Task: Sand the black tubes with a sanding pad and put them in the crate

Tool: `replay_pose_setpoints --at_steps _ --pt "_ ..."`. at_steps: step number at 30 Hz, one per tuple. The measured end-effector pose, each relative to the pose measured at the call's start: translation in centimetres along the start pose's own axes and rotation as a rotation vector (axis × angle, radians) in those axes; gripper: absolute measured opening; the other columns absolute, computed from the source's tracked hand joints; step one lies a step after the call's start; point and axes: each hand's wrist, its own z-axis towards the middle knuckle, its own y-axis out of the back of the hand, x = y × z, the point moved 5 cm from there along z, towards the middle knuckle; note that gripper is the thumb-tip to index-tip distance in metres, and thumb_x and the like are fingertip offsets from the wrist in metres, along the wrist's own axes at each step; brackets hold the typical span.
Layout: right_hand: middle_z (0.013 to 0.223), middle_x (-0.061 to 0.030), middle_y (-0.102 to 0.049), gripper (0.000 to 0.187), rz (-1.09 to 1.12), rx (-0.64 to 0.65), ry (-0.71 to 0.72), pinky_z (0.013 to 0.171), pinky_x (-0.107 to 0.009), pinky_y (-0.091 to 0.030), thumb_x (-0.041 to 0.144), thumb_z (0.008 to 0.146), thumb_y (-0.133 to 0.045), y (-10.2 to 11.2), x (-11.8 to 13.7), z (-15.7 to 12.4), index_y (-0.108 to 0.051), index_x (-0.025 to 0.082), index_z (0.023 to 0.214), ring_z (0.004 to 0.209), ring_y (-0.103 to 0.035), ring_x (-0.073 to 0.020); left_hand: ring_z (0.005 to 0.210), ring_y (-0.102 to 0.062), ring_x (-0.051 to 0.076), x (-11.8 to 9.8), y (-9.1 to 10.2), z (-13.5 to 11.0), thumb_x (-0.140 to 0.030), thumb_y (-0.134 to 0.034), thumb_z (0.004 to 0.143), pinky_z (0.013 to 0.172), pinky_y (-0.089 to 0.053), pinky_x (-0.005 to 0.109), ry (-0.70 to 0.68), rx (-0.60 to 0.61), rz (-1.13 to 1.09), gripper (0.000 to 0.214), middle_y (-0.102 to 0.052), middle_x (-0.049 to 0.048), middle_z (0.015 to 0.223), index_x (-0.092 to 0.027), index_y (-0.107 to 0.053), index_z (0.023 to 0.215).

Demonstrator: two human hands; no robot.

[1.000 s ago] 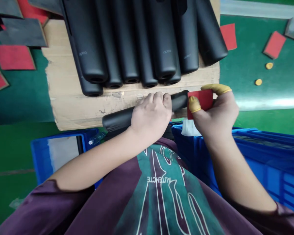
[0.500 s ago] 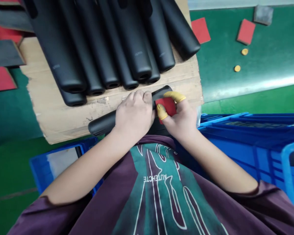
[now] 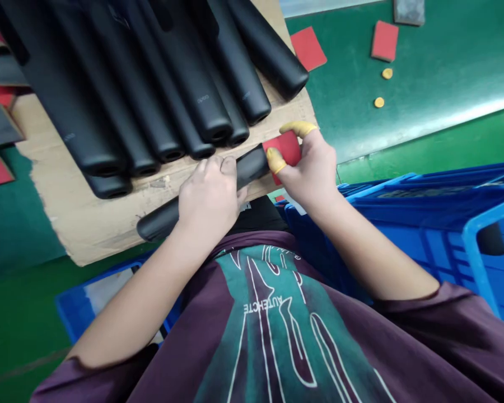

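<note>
Left hand [image 3: 210, 204] closed round matte black rubber tube [image 3: 163, 221], which I see across front part of torn brown cardboard sheet [image 3: 75, 224]. Right hand [image 3: 311, 168] pinching red rectangular pad [image 3: 286, 148] between yellow-capped fingertips [image 3: 299, 129], pad against tube's end, over cardboard's edge.
</note>
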Motion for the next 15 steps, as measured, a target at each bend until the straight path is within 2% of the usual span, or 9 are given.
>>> replay_pose_setpoints --at_steps 3,6,10,12,15 --pt "0.104 -0.0064 -0.071 0.046 0.083 -0.024 0.039 0.085 -0.043 -0.06 0.046 0.089 -0.058 0.4 -0.7 0.5 -0.052 0.02 0.127 0.089 -0.071 -0.0232 0.11 -0.062 0.034 0.0 0.0 0.0 -0.033 -0.063 0.086 0.087 -0.054 0.04 0.002 0.002 0.0 0.04 -0.067 0.0166 0.114 -0.013 -0.061 0.12" --pt "0.117 -0.0084 -0.069 0.052 0.129 -0.042 0.117 0.086 -0.044 -0.061 0.044 0.092 -0.052 0.8 0.5 0.1 -0.044 0.021 0.139 0.096 -0.071 -0.0235 0.11 -0.063 0.035 -0.1 -0.1 0.0 -0.032 -0.065 0.085 0.085 -0.055 0.041 -0.017 -0.004 -0.01 0.041 -0.067 0.0177 0.113 -0.011 -0.061 0.12" --pt "0.131 -0.0106 -0.064 0.061 0.014 -0.003 0.167 0.096 -0.046 -0.057 0.043 0.088 -0.059 0.9 2.2 0.2 -0.044 0.023 0.143 0.118 -0.064 -0.0311 0.109 -0.063 0.035 -0.1 0.0 -0.1 -0.031 -0.066 0.085 0.086 -0.056 0.042 -0.023 -0.015 -0.02 0.04 -0.067 0.0173 0.112 -0.01 -0.061 0.12" --pt "0.131 -0.0112 -0.065 0.063 -0.041 0.021 0.164 0.101 -0.049 -0.054 0.044 0.085 -0.062 0.7 2.5 0.5 -0.047 0.022 0.142 0.126 -0.059 -0.0352 0.111 -0.062 0.035 -0.1 0.0 -0.1 -0.029 -0.065 0.086 0.086 -0.056 0.042 -0.02 -0.005 -0.026 0.04 -0.066 0.0177 0.114 -0.01 -0.061 0.121" --pt "0.124 -0.0124 -0.068 0.062 -0.049 0.059 0.128 0.104 -0.053 -0.051 0.043 0.086 -0.06 0.1 2.7 0.2 -0.047 0.02 0.143 0.127 -0.058 -0.0372 0.111 -0.062 0.034 -0.1 0.2 0.0 -0.028 -0.062 0.088 0.085 -0.057 0.042 -0.004 0.028 -0.051 0.039 -0.066 0.0173 0.117 -0.011 -0.061 0.123"
